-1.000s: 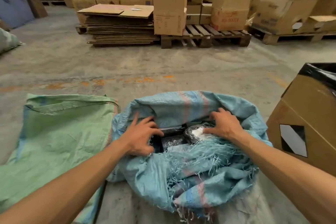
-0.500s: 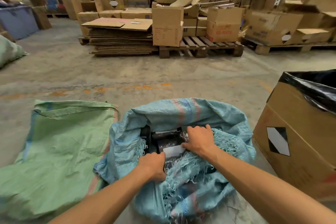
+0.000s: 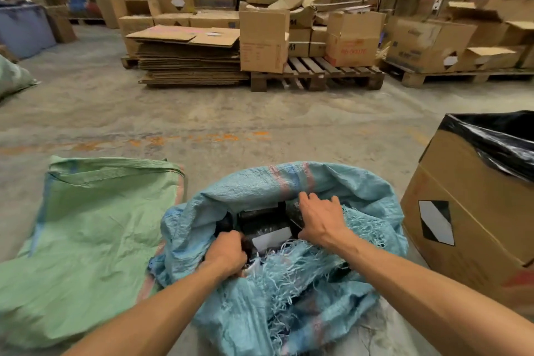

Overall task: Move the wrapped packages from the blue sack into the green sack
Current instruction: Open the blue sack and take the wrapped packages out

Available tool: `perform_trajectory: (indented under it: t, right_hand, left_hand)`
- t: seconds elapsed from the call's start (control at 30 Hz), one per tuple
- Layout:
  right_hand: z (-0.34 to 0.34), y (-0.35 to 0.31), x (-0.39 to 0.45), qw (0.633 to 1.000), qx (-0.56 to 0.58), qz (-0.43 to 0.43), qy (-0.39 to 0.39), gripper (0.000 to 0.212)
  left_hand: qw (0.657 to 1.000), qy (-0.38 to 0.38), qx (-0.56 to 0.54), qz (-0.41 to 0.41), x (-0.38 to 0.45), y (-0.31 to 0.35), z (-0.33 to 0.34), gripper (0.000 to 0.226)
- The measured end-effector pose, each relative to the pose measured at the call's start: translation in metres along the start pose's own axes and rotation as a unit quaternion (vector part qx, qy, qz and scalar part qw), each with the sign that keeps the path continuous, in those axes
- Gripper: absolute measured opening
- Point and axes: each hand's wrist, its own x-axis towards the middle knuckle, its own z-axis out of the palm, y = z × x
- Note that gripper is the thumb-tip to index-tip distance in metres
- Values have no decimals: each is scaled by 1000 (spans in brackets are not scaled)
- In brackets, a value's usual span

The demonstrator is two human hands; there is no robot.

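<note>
Our left hand [image 3: 228, 253] is clenched around the near edge of a dark wrapped package [image 3: 267, 230] in the mouth of the blue sack [image 3: 289, 292]; our right hand [image 3: 320, 218] lies fingers spread over the package's far right side, grip unclear. The packages sit inside the blue sack. The green sack [image 3: 95, 234] lies flat on the floor just left, touching it. A cardboard box [image 3: 474, 225] lined with black plastic stands to the right.

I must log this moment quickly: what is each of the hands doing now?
Left hand: closed on a black plastic-wrapped package at the mouth of the frayed blue woven sack.
Right hand: fingers curled over the same package; a firm hold cannot be told.
</note>
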Motion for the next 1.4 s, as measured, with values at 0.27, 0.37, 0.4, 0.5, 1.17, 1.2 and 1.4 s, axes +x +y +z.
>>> perform_trajectory:
  t: [0.27,0.37,0.4,0.5,1.17,1.2,1.4]
  right_hand:
    - [-51,26,-20,977,203,25,65,65]
    - [-72,31,-27,954,277,-13,112,62]
    - [-78,32,-29,939,316,-22,132,61]
    - [-101,33,-35,871,453,-18,187,60]
    - [-73,-46,-103,680,730,52,-46,54]
    - [-67,-50,-108,683,726,59,-57,59]
    - [-47,-63,-144,650,745,113,-99,29]
  left_hand:
    - [947,78,299,87,-5,16,-12,28]
    - [951,117,261,121,-10,26,-34,28]
    - [949,139,251,132,-13,30,-43,32]
    - [941,241,181,152,-27,36,-77,29]
    - [982,-181,-59,-2,-128,-68,-121,25]
    - [980,-190,-57,-12,-130,-71,-112,21]
    - [956,-286,-50,-33,-151,-86,-62,9]
